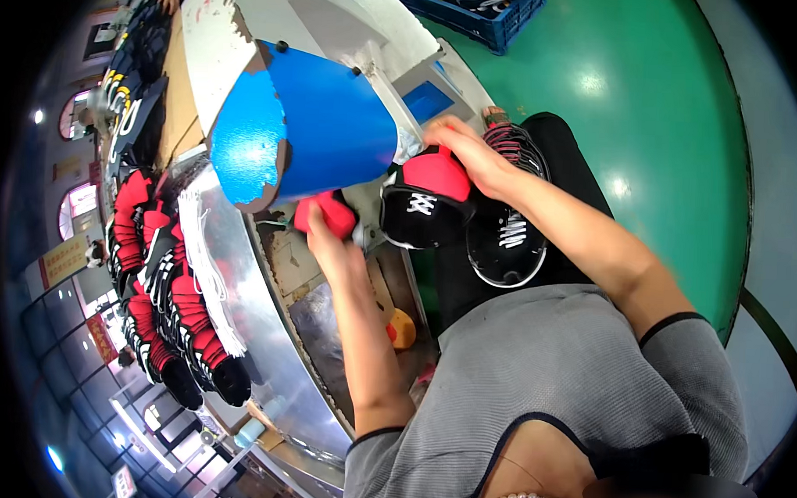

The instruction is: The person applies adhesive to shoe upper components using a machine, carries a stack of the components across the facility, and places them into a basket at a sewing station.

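My left hand point(330, 247) is closed round a red padded piece point(334, 213) under the blue machine housing point(332, 128); most of that piece is hidden. My right hand point(462, 150) grips the heel end of a black shoe upper point(417, 219) with red lining and white lacing, beside the machine's narrow end. Its fingertips are partly hidden behind the red collar. A second black shoe upper point(506, 253) with white laces lies on my lap. Beyond it, under my right forearm, rests a stack of uppers with pink-red edges point(514, 146).
Left of the machine, rows of red-and-black uppers point(186, 312) and a bundle of white laces point(206, 277) lie by a metal tabletop point(263, 350). Below the machine are a plastic bag point(319, 321) and an orange round thing point(402, 329). A blue crate point(498, 29) stands on the green floor.
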`<state>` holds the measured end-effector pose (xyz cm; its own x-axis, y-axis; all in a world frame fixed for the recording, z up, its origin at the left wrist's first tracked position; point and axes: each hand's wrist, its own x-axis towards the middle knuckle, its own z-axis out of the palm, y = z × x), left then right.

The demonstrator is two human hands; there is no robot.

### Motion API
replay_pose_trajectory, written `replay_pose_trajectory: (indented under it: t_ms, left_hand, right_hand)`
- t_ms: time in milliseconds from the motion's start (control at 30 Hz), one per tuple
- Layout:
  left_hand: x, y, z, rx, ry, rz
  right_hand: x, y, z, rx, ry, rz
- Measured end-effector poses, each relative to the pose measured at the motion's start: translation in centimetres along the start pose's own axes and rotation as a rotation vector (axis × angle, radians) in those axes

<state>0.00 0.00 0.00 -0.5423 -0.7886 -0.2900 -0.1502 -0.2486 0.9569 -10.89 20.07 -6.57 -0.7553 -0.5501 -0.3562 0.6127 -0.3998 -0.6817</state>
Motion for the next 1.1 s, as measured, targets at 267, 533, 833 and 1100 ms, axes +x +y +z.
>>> replay_pose_trajectory:
  t_ms: [267,533,833,1100]
  left_hand:
    - [-11.5,-2.3,1.5,0.161,-0.307,0.085]
    - [-4.7,-0.5,4.0,0.154,-0.331,0.084]
    - [0.6,-2.3,4.5,0.047,-0.391,-0.044]
    - [4.5,1.4,2.6,-0.353,-0.095,-0.394]
  right_hand:
    - [-3.5,3.5,3.1,-0.064,-0.048,-0.104]
    - [-0.6,0.5,1.2,-0.015,-0.14,-0.111]
    - [1.5,0.2,1.1,0.166,-0.076,0.078]
    - [2.0,-3.3,-0.5,-0.697,0.006,-0.094]
